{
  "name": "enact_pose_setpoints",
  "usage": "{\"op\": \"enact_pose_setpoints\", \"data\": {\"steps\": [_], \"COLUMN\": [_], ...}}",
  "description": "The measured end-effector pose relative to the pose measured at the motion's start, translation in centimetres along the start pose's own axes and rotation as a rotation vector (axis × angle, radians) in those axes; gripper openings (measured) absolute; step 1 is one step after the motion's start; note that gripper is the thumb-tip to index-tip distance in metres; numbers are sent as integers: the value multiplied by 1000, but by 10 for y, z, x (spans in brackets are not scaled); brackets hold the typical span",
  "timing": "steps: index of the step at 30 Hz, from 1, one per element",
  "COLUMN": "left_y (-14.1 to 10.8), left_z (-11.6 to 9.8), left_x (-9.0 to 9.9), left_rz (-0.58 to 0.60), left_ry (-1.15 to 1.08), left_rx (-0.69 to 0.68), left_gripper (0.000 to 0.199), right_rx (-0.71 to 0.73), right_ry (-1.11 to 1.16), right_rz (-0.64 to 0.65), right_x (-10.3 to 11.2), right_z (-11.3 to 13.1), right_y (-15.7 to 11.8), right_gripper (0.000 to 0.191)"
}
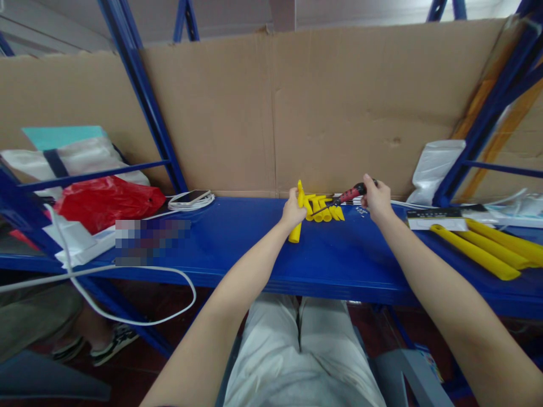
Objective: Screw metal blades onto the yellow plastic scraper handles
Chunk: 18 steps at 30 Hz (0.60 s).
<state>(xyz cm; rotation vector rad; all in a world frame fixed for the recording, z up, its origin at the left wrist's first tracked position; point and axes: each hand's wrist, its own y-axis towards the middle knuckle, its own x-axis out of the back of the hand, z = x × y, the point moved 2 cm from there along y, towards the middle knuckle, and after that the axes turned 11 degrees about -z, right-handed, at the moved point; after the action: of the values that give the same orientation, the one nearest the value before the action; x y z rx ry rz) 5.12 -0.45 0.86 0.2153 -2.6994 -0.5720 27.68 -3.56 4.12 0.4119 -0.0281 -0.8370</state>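
My left hand point(292, 210) is wrapped round a yellow plastic tube point(296, 233), which stands out above and below the fist. My right hand point(377, 199) grips a screwdriver point(350, 194) by the end of its red and black handle. Its thin dark shaft slants down to the left, with the tip near the held tube; whether it touches cannot be made out. Several short yellow tube pieces point(326, 215) with slanted ends lie in a row between my hands. Small whitish bits point(362, 212), perhaps screws, are scattered beside my right hand.
On the blue shelf point(237, 237), longer yellow tubes point(477, 251) lie at right by a black-and-white package point(435, 219). A phone point(192, 196) rests on a coiled white cable at left, near a red bag point(106, 203). Cardboard point(331, 107) walls the back; blue posts point(144, 102) flank it.
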Motion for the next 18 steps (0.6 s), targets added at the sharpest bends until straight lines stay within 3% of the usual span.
{"op": "enact_pose_setpoints", "data": {"steps": [6, 12, 18], "left_y": [2, 3, 2], "left_z": [3, 3, 0], "left_x": [-2, -3, -1], "left_rz": [-9, -1, 11], "left_ry": [-7, 16, 13], "left_rx": [-17, 3, -7], "left_gripper": [72, 73, 73], "right_rx": [86, 72, 65], "right_ry": [-120, -211, -414], "right_rz": [119, 201, 485], "right_x": [-6, -6, -9], "right_z": [0, 1, 0], "right_y": [-11, -13, -23], "right_gripper": [41, 39, 40]}}
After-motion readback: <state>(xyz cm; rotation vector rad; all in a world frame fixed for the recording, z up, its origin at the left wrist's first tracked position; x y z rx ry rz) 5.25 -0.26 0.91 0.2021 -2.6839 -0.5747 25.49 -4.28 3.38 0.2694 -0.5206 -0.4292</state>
